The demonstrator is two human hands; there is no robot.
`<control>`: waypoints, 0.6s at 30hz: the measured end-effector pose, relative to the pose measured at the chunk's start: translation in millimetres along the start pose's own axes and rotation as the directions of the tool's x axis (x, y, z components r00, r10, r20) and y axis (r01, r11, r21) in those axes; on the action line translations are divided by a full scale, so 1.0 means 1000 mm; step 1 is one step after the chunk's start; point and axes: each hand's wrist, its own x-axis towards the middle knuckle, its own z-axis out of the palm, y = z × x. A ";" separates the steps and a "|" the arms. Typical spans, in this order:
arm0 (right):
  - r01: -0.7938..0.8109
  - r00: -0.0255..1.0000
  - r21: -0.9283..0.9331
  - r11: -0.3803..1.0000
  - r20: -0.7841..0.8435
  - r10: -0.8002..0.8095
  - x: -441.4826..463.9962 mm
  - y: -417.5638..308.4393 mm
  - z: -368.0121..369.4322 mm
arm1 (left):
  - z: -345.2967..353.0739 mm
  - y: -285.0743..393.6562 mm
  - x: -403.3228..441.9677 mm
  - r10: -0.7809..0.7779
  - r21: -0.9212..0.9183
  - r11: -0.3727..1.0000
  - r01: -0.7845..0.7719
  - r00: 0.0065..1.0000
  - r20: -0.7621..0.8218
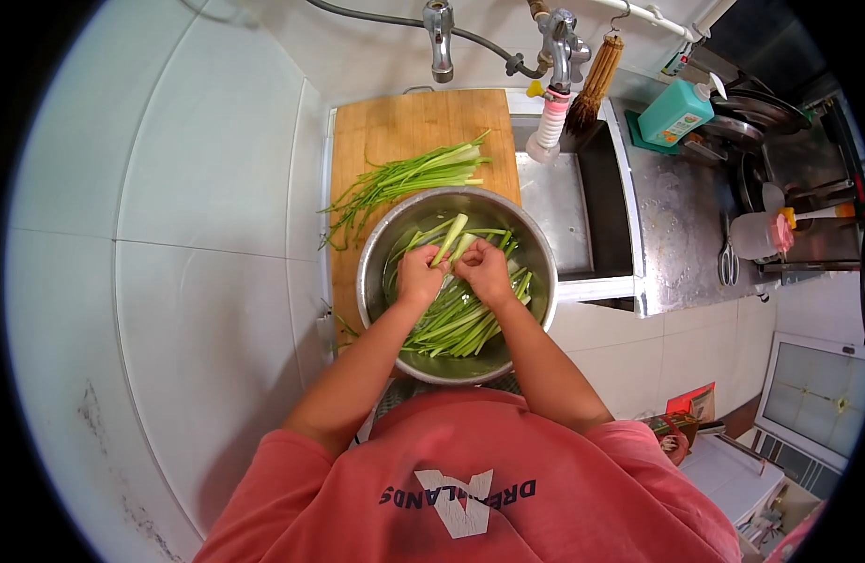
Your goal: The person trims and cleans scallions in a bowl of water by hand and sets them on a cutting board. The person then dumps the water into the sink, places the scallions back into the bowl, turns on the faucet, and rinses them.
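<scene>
Right now, both hands are over the metal basin, close together near its middle. The left hand has its fingers closed around a green stalk that slants up past the knuckles, its pale end pointing toward the wooden board. Just beside it, the right hand has its fingers pinched narrow on a shorter pale stalk; the exact contact between the fingertips is too small to make out.

Below and around the hands lie loose green stems inside the basin — many of them side by side toward the person's body, with a watery shine between them. The basin sits partly over the board, and just beyond its far rim a leafy bundle rests on the wood, thin ends spread to the left, thick pale ends to the right.

To the right of the board is a sink, with a ribbed pink-and-white nozzle hanging above it from a tap — a bristle brush hangs next to that. Farther right, the metal desk carries a teal pump bottle and scissors.
</scene>
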 end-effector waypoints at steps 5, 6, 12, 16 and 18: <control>-0.032 0.999 -0.028 0.999 -0.001 0.032 0.000 -0.001 0.000 | 0.001 0.012 0.002 0.060 0.242 0.969 -0.057 0.998 -0.007; -0.072 0.997 -0.063 0.995 0.005 0.073 0.000 -0.002 0.000 | 0.002 0.011 0.004 0.076 0.278 0.958 -0.070 0.997 -0.012; -0.247 0.953 -0.137 0.959 -0.215 0.215 0.009 -0.003 0.007 | 0.008 -0.006 0.010 -0.025 0.285 0.958 0.011 0.999 0.044; -0.123 0.990 -0.371 0.921 -0.109 0.089 0.012 0.007 0.006 | 0.006 -0.014 0.012 -0.028 0.194 0.981 0.004 0.992 0.121; -0.048 0.993 -0.499 0.866 -0.114 -0.010 0.008 0.003 0.003 | 0.009 -0.019 0.011 0.035 0.264 0.962 -0.065 0.992 0.119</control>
